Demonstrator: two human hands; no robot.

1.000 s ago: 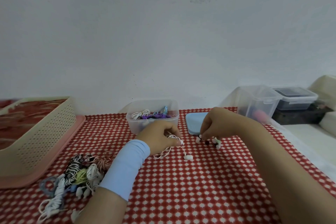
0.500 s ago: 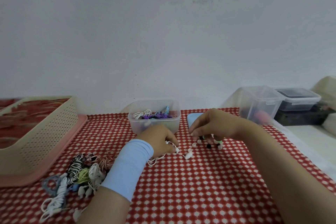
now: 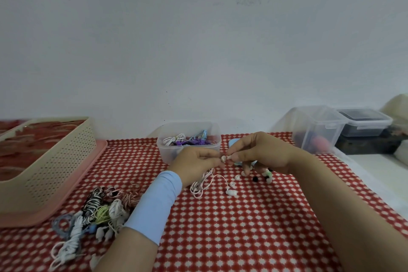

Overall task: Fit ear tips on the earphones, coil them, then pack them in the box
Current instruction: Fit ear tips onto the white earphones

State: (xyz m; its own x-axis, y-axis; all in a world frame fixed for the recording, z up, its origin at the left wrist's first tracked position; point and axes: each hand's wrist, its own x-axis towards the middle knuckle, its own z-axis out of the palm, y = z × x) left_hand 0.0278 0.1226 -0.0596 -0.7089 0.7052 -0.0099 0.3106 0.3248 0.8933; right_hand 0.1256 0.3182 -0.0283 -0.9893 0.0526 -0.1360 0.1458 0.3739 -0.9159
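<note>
My left hand [image 3: 195, 164] pinches one bud of a white earphone [image 3: 223, 158] above the checked cloth. Its thin cable [image 3: 202, 184] hangs down in loops to the cloth, and the second bud [image 3: 231, 192] lies there. My right hand [image 3: 258, 152] pinches a small white ear tip [image 3: 229, 157] right against the held bud. Loose ear tips [image 3: 237, 177], white, black and green, lie under and beside my right hand. The clear box [image 3: 188, 142] behind my hands holds coiled earphones in white, purple and blue.
A pile of coiled earphones [image 3: 99, 207] lies at the front left. A beige perforated basket [image 3: 44, 161] stands on a pink tray at the far left. A blue lid [image 3: 234, 142] sits behind my right hand. Clear lidded containers [image 3: 315, 130] stand at the right.
Both hands rose off the cloth and came together. My right hand picked a white ear tip from the loose ones and brought it to the bud in my left hand.
</note>
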